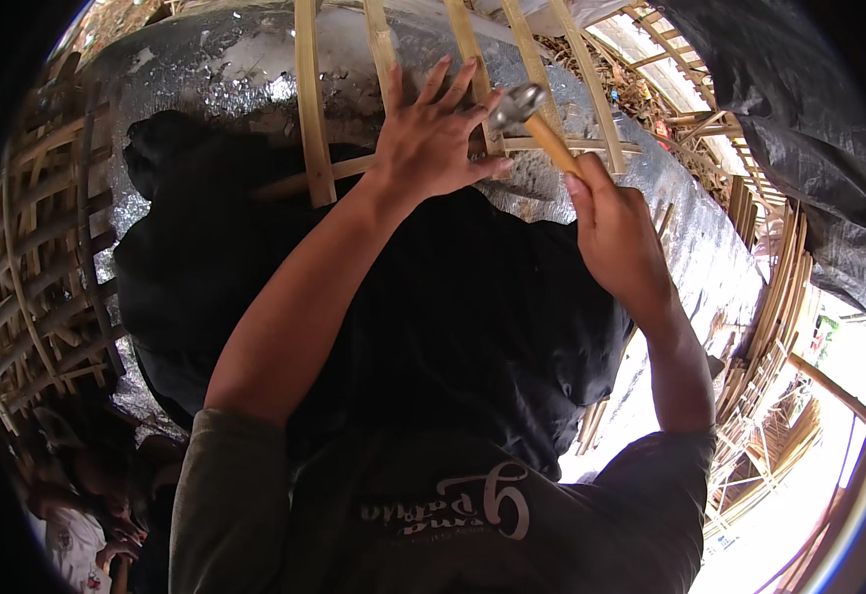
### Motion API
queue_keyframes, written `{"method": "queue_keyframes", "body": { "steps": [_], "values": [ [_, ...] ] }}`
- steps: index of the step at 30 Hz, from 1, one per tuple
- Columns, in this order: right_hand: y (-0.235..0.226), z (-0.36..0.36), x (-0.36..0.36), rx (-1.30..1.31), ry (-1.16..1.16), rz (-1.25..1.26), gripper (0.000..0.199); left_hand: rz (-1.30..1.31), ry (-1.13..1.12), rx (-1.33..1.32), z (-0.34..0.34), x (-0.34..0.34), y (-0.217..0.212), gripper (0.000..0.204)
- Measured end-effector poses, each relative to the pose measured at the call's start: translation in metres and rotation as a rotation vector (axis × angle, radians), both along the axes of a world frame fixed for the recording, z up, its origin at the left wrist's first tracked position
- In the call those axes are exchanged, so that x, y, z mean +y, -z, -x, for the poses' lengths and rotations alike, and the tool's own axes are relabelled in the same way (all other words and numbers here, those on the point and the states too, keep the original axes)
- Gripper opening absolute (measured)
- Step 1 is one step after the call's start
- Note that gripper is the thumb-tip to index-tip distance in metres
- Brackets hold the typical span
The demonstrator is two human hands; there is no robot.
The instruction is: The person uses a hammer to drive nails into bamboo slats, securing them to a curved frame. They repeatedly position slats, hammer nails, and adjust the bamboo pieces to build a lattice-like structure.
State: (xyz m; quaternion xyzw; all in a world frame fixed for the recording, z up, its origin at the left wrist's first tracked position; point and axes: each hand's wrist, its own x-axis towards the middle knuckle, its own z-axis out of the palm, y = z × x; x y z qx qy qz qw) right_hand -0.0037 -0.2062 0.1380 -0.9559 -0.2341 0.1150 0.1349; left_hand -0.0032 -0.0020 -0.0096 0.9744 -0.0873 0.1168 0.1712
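Note:
My left hand (431,129) lies spread flat on a crossing of bamboo slats (312,109) that run over a silver foil-covered curved surface (225,79). My right hand (616,233) grips the wooden handle of a small hammer (532,114), whose metal head sits right beside my left fingertips. My own dark shadow covers the foil below the hands. My dark shirt fills the lower middle of the view.
A bamboo lattice frame (37,267) curves down the left side, and more bamboo framework (769,327) runs along the right. Black plastic sheeting (799,119) hangs at upper right. Other people (77,495) stand low at the bottom left. Bright ground shows at lower right.

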Motion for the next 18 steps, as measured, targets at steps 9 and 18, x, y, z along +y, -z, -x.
{"method": "queue_keyframes", "body": {
  "steps": [9, 18],
  "values": [
    [0.001, 0.006, -0.005, -0.039, -0.009, 0.014, 0.017, -0.077, -0.005, 0.117, 0.000, -0.002, -0.008, 0.080],
    [0.015, -0.002, -0.018, -0.095, -0.036, -0.021, 0.016, -0.040, -0.012, 0.073, 0.002, -0.002, -0.005, 0.080]
  ]
}}
